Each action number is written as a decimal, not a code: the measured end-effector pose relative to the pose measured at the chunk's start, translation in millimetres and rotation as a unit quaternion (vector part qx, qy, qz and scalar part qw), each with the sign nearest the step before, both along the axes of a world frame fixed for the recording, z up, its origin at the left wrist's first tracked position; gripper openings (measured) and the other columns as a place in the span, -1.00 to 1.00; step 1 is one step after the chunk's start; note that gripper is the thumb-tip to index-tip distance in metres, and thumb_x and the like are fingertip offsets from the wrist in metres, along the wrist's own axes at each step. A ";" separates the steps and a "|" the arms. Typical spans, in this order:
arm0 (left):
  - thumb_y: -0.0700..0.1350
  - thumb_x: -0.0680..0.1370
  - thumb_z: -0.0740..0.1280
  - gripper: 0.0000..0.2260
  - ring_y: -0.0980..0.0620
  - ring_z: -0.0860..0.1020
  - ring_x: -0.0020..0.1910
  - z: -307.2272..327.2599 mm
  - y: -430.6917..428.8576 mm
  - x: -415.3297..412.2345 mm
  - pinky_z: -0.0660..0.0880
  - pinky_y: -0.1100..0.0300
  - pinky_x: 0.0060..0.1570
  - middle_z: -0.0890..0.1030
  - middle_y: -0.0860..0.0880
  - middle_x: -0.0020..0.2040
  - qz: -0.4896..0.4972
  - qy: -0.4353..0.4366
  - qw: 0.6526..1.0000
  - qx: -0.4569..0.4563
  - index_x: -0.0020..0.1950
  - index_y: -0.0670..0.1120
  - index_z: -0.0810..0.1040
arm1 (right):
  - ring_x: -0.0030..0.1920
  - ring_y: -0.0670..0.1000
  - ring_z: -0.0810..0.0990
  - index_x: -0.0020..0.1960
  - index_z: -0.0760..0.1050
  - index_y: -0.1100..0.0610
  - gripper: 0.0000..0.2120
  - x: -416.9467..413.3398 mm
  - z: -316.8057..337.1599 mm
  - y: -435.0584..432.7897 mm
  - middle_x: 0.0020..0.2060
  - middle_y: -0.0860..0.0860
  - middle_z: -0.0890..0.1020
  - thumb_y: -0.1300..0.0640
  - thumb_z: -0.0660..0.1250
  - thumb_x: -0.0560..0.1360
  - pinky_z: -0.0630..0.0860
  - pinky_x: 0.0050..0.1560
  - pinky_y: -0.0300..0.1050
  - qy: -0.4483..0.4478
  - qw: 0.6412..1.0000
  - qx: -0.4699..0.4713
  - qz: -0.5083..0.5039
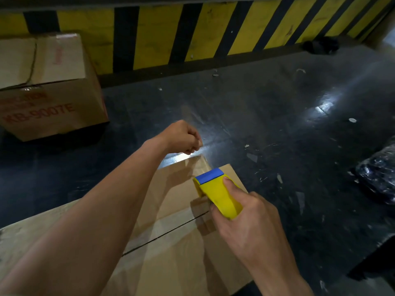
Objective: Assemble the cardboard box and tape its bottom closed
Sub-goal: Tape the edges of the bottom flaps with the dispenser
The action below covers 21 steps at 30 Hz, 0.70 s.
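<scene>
Closest to me, the cardboard box (171, 253) lies on the floor (277, 124), flaps folded in, the seam (171, 230) between them showing as a dark, untaped line. My right hand (250, 227) is wrapped round the yellow-and-blue tape dispenser (218, 195), thumb on top, holding it over one end of that seam. From its blue lip a clear strip of tape (188, 162) seems to run out to my left hand (182, 136), though the glare makes that hard to confirm. That hand is curled tight, fingertips pinching, just past the box's far edge. So I'd call this the taping step, strip drawn out. Next, that end needs pressing down over the edge, then the dispenser dragged along the seam. Beyond: a printed carton (49, 99) and the striped wall (171, 35).
</scene>
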<state>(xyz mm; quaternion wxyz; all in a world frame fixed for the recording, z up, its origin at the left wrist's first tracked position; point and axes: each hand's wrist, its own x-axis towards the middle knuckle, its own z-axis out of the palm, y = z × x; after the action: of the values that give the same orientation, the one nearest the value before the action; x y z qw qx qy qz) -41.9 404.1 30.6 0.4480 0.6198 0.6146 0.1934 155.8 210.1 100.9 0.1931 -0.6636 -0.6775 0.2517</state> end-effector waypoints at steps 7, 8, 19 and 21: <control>-0.24 0.50 0.42 -0.92 0.20 0.59 -0.38 1.0 -5.3 -3.4 0.47 0.26 -0.32 0.66 0.12 -0.36 -0.029 0.012 0.999 -0.036 -0.12 -0.11 0.72 | -0.17 -0.03 0.53 0.43 0.34 -0.25 -0.41 0.7 -7.1 -6.6 -0.26 -0.08 0.48 -0.22 0.39 0.42 0.53 -0.12 -0.07 0.010 1.000 -0.010 -0.003; -0.22 0.51 0.43 -0.93 0.20 0.60 -0.36 0.9 -6.2 -4.7 0.48 0.26 -0.31 0.67 0.11 -0.33 -0.029 0.011 0.999 -0.041 -0.09 -0.11 0.72 | -0.16 -0.03 0.53 0.44 0.33 -0.26 -0.39 1.1 -8.2 -7.2 -0.25 -0.09 0.48 -0.23 0.39 0.42 0.53 -0.11 -0.08 0.006 1.000 -0.012 -0.001; -0.17 0.49 0.54 -0.97 0.01 0.72 -0.19 -2.8 -14.4 -8.5 0.62 0.12 -0.09 0.74 -0.03 -0.26 -0.026 0.022 0.999 0.027 -0.09 -0.07 0.77 | -0.19 -0.03 0.53 0.44 0.33 -0.25 -0.38 3.5 -11.7 -10.5 -0.25 -0.07 0.48 -0.20 0.41 0.41 0.54 -0.14 -0.06 0.010 1.000 -0.014 0.003; -0.17 0.48 0.55 -0.97 0.07 0.71 -0.24 -5.8 -17.4 -7.1 0.62 0.15 -0.11 0.73 0.01 -0.28 -0.016 0.023 0.999 0.040 -0.10 -0.08 0.77 | -0.21 -0.04 0.52 0.45 0.33 -0.26 -0.38 2.9 -13.0 -11.0 -0.26 -0.07 0.47 -0.21 0.41 0.42 0.53 -0.17 -0.08 0.012 1.000 -0.013 0.004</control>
<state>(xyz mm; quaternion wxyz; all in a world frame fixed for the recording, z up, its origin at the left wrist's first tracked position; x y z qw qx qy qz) -49.1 386.7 24.8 0.4118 0.6513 0.6064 0.1964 158.7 199.1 87.8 0.1919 -0.6600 -0.6747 0.2691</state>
